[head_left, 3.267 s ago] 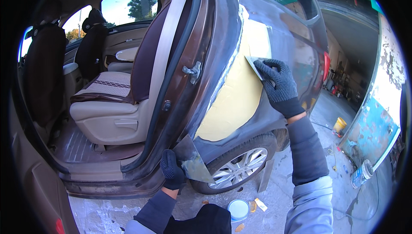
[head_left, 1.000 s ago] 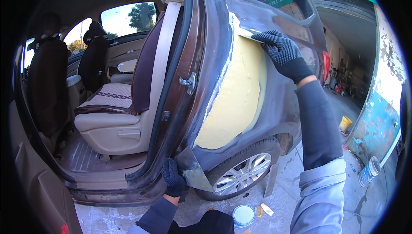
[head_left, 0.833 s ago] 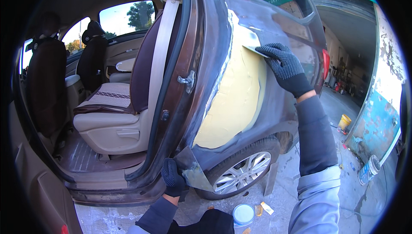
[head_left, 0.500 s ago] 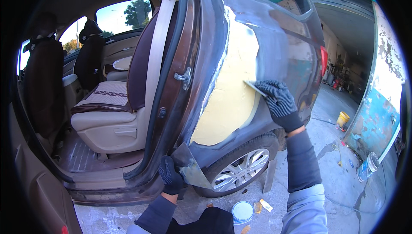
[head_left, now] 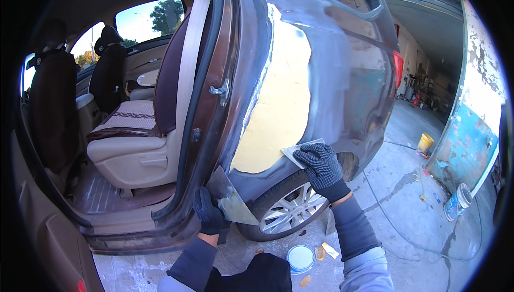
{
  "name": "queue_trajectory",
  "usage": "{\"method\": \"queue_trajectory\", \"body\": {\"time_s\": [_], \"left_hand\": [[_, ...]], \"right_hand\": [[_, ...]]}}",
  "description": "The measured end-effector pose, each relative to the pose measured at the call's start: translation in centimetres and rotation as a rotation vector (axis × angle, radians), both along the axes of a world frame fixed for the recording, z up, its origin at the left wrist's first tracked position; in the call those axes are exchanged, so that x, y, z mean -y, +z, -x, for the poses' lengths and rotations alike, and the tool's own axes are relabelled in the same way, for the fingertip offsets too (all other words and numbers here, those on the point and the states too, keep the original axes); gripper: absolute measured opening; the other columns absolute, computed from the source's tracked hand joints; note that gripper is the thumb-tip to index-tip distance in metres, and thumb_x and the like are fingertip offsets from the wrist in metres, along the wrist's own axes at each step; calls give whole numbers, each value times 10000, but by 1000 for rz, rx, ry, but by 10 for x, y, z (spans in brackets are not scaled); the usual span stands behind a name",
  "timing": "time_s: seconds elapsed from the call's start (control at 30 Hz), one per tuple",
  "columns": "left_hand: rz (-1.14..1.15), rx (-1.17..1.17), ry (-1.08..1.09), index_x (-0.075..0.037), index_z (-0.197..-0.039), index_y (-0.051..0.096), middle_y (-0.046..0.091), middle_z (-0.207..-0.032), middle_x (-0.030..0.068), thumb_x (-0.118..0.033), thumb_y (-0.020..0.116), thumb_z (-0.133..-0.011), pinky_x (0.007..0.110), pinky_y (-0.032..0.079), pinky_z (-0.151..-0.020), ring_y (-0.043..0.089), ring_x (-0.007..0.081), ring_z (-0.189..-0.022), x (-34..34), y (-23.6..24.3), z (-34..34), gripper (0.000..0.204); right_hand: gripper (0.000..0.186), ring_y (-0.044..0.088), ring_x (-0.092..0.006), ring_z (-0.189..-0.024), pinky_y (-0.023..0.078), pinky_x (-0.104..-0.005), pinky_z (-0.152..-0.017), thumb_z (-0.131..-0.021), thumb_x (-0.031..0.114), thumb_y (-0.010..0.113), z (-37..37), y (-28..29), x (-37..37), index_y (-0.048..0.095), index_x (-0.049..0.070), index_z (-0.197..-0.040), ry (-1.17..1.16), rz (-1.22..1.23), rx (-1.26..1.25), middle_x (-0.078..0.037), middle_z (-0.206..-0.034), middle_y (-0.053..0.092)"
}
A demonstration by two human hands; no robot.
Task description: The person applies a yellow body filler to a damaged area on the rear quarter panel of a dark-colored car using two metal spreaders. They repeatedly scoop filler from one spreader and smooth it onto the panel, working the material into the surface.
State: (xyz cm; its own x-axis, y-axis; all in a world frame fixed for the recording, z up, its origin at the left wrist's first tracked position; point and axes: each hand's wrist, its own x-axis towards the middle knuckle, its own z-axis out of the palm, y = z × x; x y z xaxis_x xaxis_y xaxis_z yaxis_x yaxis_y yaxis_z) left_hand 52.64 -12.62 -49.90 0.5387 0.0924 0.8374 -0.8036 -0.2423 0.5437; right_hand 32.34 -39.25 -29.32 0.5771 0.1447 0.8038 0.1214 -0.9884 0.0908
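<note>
Pale yellow filler (head_left: 278, 96) covers a large patch of the brown car's rear side panel (head_left: 340, 77), between the door opening and the wheel arch. In a dark dotted glove, my right hand (head_left: 322, 171) grips a flat, light-coloured putty spreader (head_left: 297, 149). The spreader's edge lies at the lower right border of the filler, just above the tyre. My left hand (head_left: 208, 210), gloved too, holds a thin smeared mixing board (head_left: 231, 200) below the patch, in front of the sill. Its fingers are partly hidden behind the board.
The rear wheel (head_left: 292, 211) sits right below my right hand. A round lidded can (head_left: 301, 259) stands on the ground near my knees. To the right are a yellow bucket (head_left: 425, 143), a blue-white bucket (head_left: 458, 202) and a hose (head_left: 393, 225). The open doorway shows a car seat (head_left: 128, 150).
My right hand has moved the spreader down and slightly left, from the filler's right side to its lower edge. The left hand and board have shifted slightly; the whole view has turned a little.
</note>
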Motion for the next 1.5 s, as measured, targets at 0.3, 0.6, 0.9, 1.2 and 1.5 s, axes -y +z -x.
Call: {"method": "queue_trajectory", "body": {"time_s": [0.3, 0.6, 0.9, 1.2, 1.5], "left_hand": [[696, -549, -642, 18, -1159, 665, 660, -1113, 116, -303, 517, -1134, 382, 493, -890, 596, 198, -965, 0, 43, 25, 354], [618, -580, -531, -59, -1011, 627, 530, -911, 32, -253, 567, -1116, 361, 420, -684, 467, 120, -777, -14, 94, 107, 228], [200, -328, -58, 46, -1198, 600, 574, -1008, 208, -8, 571, -1005, 462, 476, -748, 577, 374, -856, -41, 95, 83, 203], [-33, -161, 131, 53, -1346, 548, 572, -1213, 295, 9, 566, -990, 512, 478, -928, 592, 464, -1077, -35, 57, 84, 359], [161, -432, -471, -19, -1416, 555, 605, -1322, 169, -181, 563, -1074, 413, 470, -1047, 593, 292, -1208, -44, 43, 129, 379]], "right_hand": [[315, 652, -292, -1139, 525, -425, -980, -983, 48, 598, 19, -46, -45, 719, 54, -1274, 161, -630, 108, -132, -1155, 719], [336, 620, -274, -1254, 534, -428, -1054, -1045, -4, 571, 43, -87, -122, 597, 5, -1381, 875, -1730, 285, -170, -1378, 615], [251, 714, -397, -1001, 551, -424, -884, -994, 32, 621, 69, -91, -147, 701, -25, -1226, 337, -795, -235, -234, -1098, 724], [170, 714, -413, -945, 571, -448, -851, -980, -2, 599, 67, -138, -153, 724, -22, -1092, -172, -467, 275, -247, -1083, 729], [318, 694, -250, -1039, 566, -390, -939, -972, 205, 622, 49, -142, -160, 665, 14, -1223, 747, -2258, 323, -102, -1113, 711]]}}
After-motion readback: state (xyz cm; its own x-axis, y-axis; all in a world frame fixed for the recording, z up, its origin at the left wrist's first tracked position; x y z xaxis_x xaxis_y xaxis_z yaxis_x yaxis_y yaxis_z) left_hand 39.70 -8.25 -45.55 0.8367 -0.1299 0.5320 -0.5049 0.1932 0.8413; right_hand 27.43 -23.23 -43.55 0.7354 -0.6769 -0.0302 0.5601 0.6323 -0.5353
